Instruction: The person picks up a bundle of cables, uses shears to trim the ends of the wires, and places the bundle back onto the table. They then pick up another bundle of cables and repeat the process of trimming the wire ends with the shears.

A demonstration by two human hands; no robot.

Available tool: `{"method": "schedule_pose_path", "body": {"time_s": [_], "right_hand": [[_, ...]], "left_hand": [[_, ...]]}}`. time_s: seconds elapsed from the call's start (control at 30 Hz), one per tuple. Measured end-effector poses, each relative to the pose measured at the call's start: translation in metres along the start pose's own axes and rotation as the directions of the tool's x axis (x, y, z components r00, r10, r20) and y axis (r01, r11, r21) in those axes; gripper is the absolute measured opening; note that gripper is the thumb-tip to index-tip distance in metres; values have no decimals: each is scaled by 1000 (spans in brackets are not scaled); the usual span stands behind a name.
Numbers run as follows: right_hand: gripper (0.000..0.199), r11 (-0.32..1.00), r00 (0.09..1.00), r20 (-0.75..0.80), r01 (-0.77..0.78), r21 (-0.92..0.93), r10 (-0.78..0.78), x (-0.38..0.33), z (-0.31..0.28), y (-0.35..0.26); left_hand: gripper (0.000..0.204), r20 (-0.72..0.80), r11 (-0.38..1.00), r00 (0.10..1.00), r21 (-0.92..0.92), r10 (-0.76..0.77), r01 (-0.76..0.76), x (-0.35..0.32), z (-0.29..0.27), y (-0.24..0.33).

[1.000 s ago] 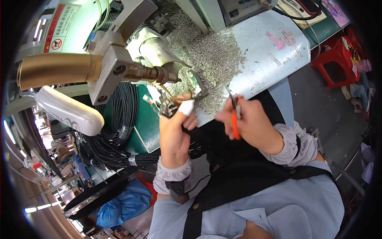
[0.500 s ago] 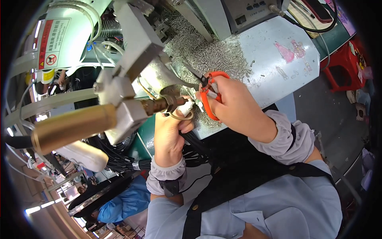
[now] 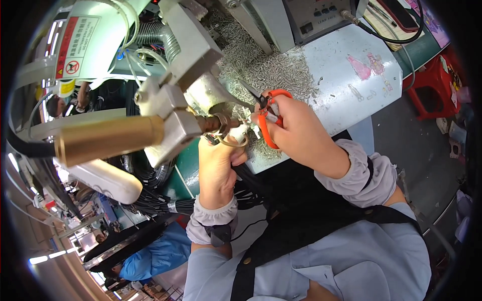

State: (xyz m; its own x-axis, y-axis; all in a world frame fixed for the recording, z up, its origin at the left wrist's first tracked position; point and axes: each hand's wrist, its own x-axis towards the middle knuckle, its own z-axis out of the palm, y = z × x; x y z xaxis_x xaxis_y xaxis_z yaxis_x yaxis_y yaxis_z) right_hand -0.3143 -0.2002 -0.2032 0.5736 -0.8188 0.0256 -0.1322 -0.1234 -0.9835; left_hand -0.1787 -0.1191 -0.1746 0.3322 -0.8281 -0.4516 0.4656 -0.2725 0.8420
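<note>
Orange-handled snips (image 3: pixel 269 118) at frame centre, gripped by right hand (image 3: pixel 296 133), blades pointing upper left; left hand (image 3: pixel 217 168) just below-left, fingers pinching small white connector (image 3: pixel 240 131).

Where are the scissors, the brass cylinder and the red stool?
scissors (image 3: pixel 271 113): head view, on the orange handle loop.
brass cylinder (image 3: pixel 108 138): head view, on the middle of its side.
red stool (image 3: pixel 436 90): head view, on its seat.

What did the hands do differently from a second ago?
The right hand carried the orange scissors leftward, up to the machine tip. The left hand rose to that tip with its small white part. The pile of metal pins stayed put.
</note>
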Motion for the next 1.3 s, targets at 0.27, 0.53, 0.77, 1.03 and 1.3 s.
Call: {"method": "schedule_pose_path", "body": {"time_s": [0.27,0.53,0.77,1.03,1.3], "right_hand": [[9,901,977,182,-176,397,110,-27,-19,-5],[18,882,933,47,353,-311,-357,-52,-12,-31],[21,997,994,106,-24,74,16,-46,-13,-21],[17,877,970,184,-223,426,158,-44,-13,-24],[24,656,685,-50,671,-344,-727,-39,-13,-5]], "left_hand": [[20,-1,995,995,-4,102,-102,-37,0,-17],[25,94,945,986,287,136,-158,-63,10,-39],[32,103,902,975,371,197,-221,-70,14,-49],[30,97,981,976,-2,195,-196,-65,11,-40],[27,204,992,979,-124,28,-3,-65,8,-25]]}}
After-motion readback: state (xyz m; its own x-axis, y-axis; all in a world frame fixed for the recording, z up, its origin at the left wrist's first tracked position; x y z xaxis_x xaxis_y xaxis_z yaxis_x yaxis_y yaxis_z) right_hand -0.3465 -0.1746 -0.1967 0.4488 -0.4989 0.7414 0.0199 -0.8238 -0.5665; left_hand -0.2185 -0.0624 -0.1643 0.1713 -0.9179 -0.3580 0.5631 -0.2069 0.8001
